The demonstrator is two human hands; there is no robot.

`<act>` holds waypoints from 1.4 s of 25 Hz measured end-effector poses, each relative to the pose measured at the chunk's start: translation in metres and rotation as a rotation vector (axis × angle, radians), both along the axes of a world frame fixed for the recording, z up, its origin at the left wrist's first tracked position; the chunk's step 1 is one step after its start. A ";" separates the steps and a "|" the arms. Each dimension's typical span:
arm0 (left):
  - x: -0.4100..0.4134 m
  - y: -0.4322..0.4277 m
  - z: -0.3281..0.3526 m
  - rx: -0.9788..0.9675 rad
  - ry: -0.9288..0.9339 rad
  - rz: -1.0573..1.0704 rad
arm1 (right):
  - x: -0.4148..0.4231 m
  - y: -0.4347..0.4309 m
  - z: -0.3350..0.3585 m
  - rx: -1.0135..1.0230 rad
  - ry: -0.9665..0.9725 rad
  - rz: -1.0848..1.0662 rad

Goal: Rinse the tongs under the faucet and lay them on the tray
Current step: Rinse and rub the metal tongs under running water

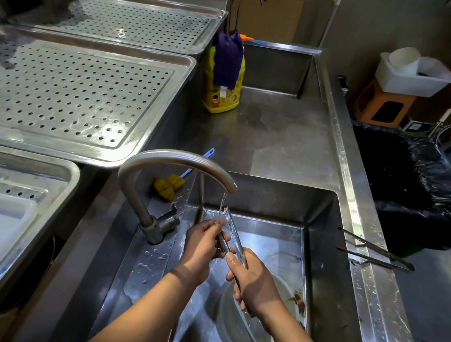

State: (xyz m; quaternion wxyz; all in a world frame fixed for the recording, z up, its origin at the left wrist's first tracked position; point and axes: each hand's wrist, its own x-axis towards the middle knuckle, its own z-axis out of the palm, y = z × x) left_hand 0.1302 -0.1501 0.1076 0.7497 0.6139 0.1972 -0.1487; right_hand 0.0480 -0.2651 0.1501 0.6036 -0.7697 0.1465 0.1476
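Glossy metal tongs (pixel 231 231), brushed-steel sink (pixel 318 253)

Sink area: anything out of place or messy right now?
A second pair of tongs lies across the sink's right rim, tips overhanging the basin. Brown residue soils the bowl below the hands.

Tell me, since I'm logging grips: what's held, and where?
Tongs: right hand grips the handle end, left hand pinches one arm midway.
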 end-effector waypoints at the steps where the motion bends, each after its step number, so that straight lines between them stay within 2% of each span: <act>1: 0.000 0.000 0.001 0.010 -0.004 -0.006 | -0.001 -0.001 -0.001 0.001 -0.011 0.000; 5: 0.005 -0.007 0.008 0.065 0.025 0.005 | -0.001 -0.003 -0.004 -0.037 -0.021 0.010; 7: 0.008 -0.008 0.012 0.031 0.043 0.028 | 0.000 -0.002 -0.003 -0.016 -0.003 -0.011; 13: -0.015 -0.009 0.023 -0.117 0.001 -0.222 | 0.030 0.013 0.000 0.186 -0.033 -0.158; 17: -0.016 -0.001 0.025 -0.153 0.062 -0.146 | 0.058 0.031 -0.002 0.437 0.002 -0.220; 21: -0.015 0.005 0.027 -0.167 -0.048 -0.127 | 0.083 0.044 -0.004 0.617 -0.055 -0.291; 24: -0.009 0.012 0.031 -0.010 -0.207 -0.135 | 0.094 0.048 -0.005 0.734 -0.084 -0.276; 27: 0.000 0.024 0.027 0.143 -0.252 -0.220 | 0.098 0.040 -0.001 0.622 -0.117 -0.230; 29: 0.004 0.025 0.028 0.170 -0.282 -0.268 | 0.103 0.035 0.003 0.457 -0.151 -0.213; 31: 0.005 0.016 0.032 0.159 -0.312 -0.283 | 0.111 0.033 0.007 0.382 -0.146 -0.279; 33: 0.007 0.006 0.034 0.149 -0.264 -0.273 | 0.116 0.032 0.010 0.444 -0.111 -0.398; 35: 0.008 0.003 0.032 0.063 -0.049 -0.276 | 0.116 0.026 0.017 0.593 -0.056 -0.427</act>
